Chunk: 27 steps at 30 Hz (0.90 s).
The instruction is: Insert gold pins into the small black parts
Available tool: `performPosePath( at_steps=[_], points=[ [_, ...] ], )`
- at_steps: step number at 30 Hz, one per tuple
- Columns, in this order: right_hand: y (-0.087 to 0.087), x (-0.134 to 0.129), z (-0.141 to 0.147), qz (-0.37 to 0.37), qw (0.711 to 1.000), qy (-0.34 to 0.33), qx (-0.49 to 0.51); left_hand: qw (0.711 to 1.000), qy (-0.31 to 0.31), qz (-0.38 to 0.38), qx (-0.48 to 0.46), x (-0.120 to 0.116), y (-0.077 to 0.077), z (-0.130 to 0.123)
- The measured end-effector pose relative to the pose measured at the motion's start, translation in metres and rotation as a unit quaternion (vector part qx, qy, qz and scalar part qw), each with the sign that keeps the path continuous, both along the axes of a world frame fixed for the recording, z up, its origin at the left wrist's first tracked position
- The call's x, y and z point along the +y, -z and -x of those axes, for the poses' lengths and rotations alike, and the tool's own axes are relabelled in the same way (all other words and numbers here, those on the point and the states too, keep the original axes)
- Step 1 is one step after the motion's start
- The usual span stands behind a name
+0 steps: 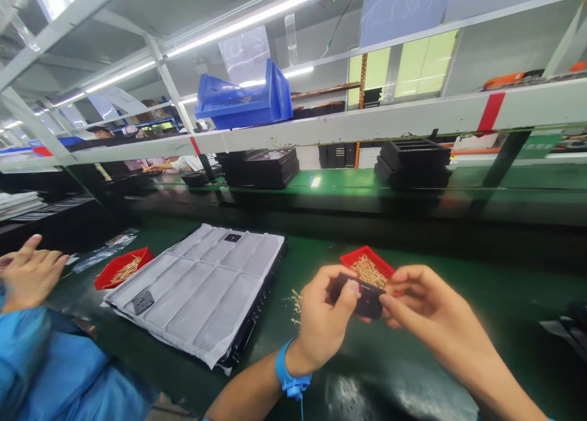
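Note:
My left hand (pixel 321 317), with a blue wrist strap (pixel 288 372), holds a small flat black rectangular part (pixel 369 301) between thumb and fingers. At the part's right end, my right hand (pixel 424 299) has thumb and fingertips pinched together. Whether they grip the part's edge or a tiny piece, I cannot make out. Just behind both hands sits a red bin (pixel 381 262) of small tan pieces (pixel 365 269). More tan pieces (pixel 297 305) lie loose on the green bench left of my left hand.
A black tray (pixel 257 314) covered by white sheeting (pixel 206 280) lies to the left, with two small black parts on top. Beyond it are another red bin (pixel 147 256) and a co-worker's hand (pixel 34 274). Black tray stacks (pixel 413 164) stand behind; a blue bin (pixel 243 100) rests on the shelf.

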State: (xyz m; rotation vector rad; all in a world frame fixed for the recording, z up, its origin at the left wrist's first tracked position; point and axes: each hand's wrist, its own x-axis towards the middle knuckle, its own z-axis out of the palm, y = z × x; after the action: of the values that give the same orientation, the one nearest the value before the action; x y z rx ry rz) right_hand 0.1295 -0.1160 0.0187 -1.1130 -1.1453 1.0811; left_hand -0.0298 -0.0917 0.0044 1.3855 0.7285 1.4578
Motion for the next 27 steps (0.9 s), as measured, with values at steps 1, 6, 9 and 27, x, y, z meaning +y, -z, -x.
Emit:
performPosePath(
  at_steps=[1,6,9,27],
  points=[
    [-0.003,-0.002,0.002,0.007,1.000,-0.007,0.003,1.000,-0.001,0.008,-0.004,0.000,-0.001,0.001],
    [-0.010,-0.010,0.009,0.011,1.000,0.001,-0.003,1.000,0.004,0.018,-0.017,-0.004,-0.005,0.002],
    [-0.009,-0.013,0.011,-0.028,0.998,0.042,-0.045,0.999,0.014,0.019,-0.027,-0.003,-0.007,0.004],
    [-0.002,-0.006,0.005,-0.086,0.993,0.061,-0.051,0.956,0.232,0.180,0.020,0.008,-0.018,0.015]
  ],
)
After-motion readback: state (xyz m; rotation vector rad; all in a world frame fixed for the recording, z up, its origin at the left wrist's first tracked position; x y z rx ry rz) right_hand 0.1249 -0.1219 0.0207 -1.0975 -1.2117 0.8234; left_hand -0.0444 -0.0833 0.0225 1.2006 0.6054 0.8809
